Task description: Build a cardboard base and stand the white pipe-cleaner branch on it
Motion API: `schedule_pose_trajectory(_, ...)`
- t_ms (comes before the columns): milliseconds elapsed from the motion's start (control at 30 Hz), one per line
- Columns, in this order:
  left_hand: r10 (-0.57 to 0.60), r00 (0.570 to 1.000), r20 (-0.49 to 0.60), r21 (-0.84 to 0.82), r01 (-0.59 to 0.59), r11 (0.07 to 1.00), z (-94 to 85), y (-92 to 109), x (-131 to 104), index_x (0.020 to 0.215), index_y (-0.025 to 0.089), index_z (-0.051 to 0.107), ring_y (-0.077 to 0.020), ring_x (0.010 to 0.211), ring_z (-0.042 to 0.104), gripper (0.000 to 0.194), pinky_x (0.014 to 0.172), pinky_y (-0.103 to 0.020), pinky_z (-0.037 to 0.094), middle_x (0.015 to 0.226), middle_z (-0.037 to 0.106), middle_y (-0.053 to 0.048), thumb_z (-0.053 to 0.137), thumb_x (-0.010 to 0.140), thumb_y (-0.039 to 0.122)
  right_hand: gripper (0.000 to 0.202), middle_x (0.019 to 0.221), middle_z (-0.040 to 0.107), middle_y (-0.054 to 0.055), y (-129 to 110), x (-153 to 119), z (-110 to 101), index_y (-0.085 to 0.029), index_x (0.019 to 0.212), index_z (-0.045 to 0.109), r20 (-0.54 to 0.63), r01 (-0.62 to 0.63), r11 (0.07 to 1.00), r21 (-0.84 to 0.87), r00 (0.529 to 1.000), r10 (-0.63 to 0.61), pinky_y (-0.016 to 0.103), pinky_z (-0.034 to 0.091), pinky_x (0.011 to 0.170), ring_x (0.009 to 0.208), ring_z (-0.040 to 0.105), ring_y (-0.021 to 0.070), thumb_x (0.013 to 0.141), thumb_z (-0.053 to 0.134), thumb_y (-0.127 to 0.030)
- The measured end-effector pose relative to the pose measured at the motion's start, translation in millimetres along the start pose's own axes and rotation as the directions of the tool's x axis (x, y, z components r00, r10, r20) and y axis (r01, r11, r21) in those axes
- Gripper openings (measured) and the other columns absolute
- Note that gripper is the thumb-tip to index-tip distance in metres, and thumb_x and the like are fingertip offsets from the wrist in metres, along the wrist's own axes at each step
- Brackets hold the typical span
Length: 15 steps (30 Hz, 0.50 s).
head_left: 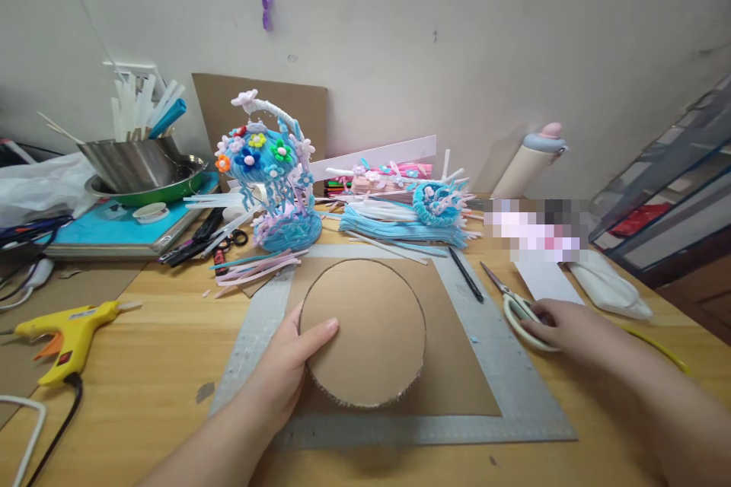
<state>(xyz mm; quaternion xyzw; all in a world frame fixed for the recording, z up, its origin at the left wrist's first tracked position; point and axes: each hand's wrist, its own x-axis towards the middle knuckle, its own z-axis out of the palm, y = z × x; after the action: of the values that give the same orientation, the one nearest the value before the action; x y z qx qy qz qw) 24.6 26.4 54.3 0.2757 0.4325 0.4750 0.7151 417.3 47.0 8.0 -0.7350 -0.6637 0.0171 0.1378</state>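
Note:
My left hand (297,354) grips a round cardboard disc (365,331) at its left edge, thumb on top and the other fingers beneath. A dark outline runs around the disc's rim, and the lower edge is rough. Under it lies a larger sheet of brown cardboard (457,373) on a grey cutting mat (540,415). At the right, my right hand (565,323) has its fingers closed around a handle of the white-handled scissors (519,316), which lie on the table with their blades toward the back. A black pen (465,275) rests on the mat's right side.
A yellow glue gun (77,331) lies at the left. Behind the mat stand a blue pipe-cleaner flower lamp (263,160) and bundles of blue pipe cleaners (400,224). A metal bowl (140,163) holds glue sticks. A bottle (528,163) leans at the back right.

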Motion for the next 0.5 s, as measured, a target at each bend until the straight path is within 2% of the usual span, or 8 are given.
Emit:
schedule_pose_trajectory(67, 0.0, 1.0, -0.004, -0.001, 0.0, 1.0, -0.3, 0, -1, 0.131, 0.014, 0.045, -0.032, 0.096, 0.066, 0.071, 0.079, -0.039, 0.054, 0.112, 0.068, -0.017, 0.075, 0.067, 0.024, 0.02, 0.057, 0.064, 0.008, 0, 1, -16, -0.018, 0.061, 0.067, 0.289, -0.18, 0.942, 0.283, 0.953, 0.095, 0.028, 0.037, 0.047, 0.049, 0.057, 0.018, 0.076, 0.058, -0.026)
schedule_pose_trajectory(100, -0.002, 1.0, -0.003, -0.003, 0.002, 1.0, -0.5, 0, -1, 0.132, 0.014, 0.045, -0.0319, 0.097, 0.066, 0.071, 0.079, -0.039, 0.054, 0.112, 0.068, -0.017, 0.074, 0.067, 0.024, 0.022, 0.063, 0.066, 0.01, -1, 0, -23, -0.018, 0.067, 0.069, 0.381, -0.296, 0.848, 0.439, 0.916, 0.123, 0.029, 0.04, 0.049, 0.052, 0.059, 0.0189, 0.079, 0.055, -0.03)
schedule_pose_trajectory(167, 0.0, 1.0, 0.01, -0.012, 0.0, 1.0, -0.8, 0, -1, 0.134, 0.016, 0.042, -0.0318, 0.098, 0.066, 0.073, 0.079, -0.039, 0.054, 0.112, 0.068, -0.016, 0.074, 0.068, 0.024, 0.024, 0.075, 0.069, 0.014, -2, -3, -33, -0.018, 0.074, 0.071, 0.511, -0.48, 0.57, 0.667, 0.851, 0.12, 0.03, 0.045, 0.054, 0.063, 0.063, 0.0222, 0.079, 0.058, -0.037)
schedule_pose_trajectory(233, -0.001, 1.0, 0.024, -0.019, 0.002, 1.0, -1.1, 1, 0, 0.136, 0.017, 0.04, -0.0316, 0.096, 0.066, 0.075, 0.079, -0.04, 0.054, 0.111, 0.068, -0.016, 0.073, 0.069, 0.024, 0.021, 0.084, 0.069, 0.016, -4, -7, -33, -0.018, 0.079, 0.072, 0.575, -0.58, 0.252, 0.775, 0.812, 0.1, 0.028, 0.046, 0.053, 0.071, 0.065, 0.0239, 0.072, 0.066, -0.037)
schedule_pose_trajectory(300, -0.006, 1.0, 0.028, -0.02, 0.007, 1.0, -1.2, 1, 0, 0.138, 0.017, 0.037, -0.0315, 0.093, 0.067, 0.078, 0.079, -0.04, 0.053, 0.11, 0.069, -0.016, 0.073, 0.069, 0.024, 0.017, 0.082, 0.069, 0.014, -8, -9, -28, -0.019, 0.082, 0.071, 0.621, -0.619, -0.056, 0.783, 0.777, 0.103, 0.022, 0.043, 0.044, 0.064, 0.065, 0.0191, 0.071, 0.066, -0.032)
schedule_pose_trajectory(367, -0.013, 1.0, 0.028, -0.02, 0.014, 1.0, -1.3, 0, -1, 0.138, 0.017, 0.036, -0.0313, 0.092, 0.068, 0.08, 0.08, -0.041, 0.053, 0.11, 0.069, -0.016, 0.074, 0.068, 0.024, 0.012, 0.074, 0.066, 0.008, -14, -8, -20, -0.02, 0.079, 0.068, 0.633, -0.578, -0.324, 0.749, 0.768, 0.095, 0.014, 0.038, 0.038, 0.052, 0.059, 0.0104, 0.078, 0.058, -0.027)
schedule_pose_trajectory(433, -0.019, 0.999, 0.031, -0.023, 0.019, 1.0, -1.1, 1, -2, 0.139, 0.018, 0.036, -0.031, 0.093, 0.067, 0.08, 0.081, -0.04, 0.053, 0.11, 0.069, -0.016, 0.074, 0.068, 0.023, 0.013, 0.067, 0.061, 0.003, -21, -6, -16, -0.02, 0.076, 0.065, 0.61, -0.502, -0.507, 0.701, 0.79, 0.061, 0.008, 0.035, 0.037, 0.045, 0.053, 0.0047, 0.082, 0.053, -0.022)
schedule_pose_trajectory(500, -0.025, 0.999, 0.033, -0.025, 0.026, 0.999, -0.7, 0, -3, 0.138, 0.018, 0.038, -0.0309, 0.095, 0.067, 0.079, 0.081, -0.04, 0.053, 0.11, 0.069, -0.015, 0.074, 0.068, 0.023, 0.007, 0.063, 0.056, 0.0, -30, -6, -15, -0.02, 0.079, 0.063, 0.554, -0.443, -0.587, 0.678, 0.832, 0.012, 0.005, 0.035, 0.038, 0.044, 0.05, 0.0031, 0.079, 0.057, -0.018)
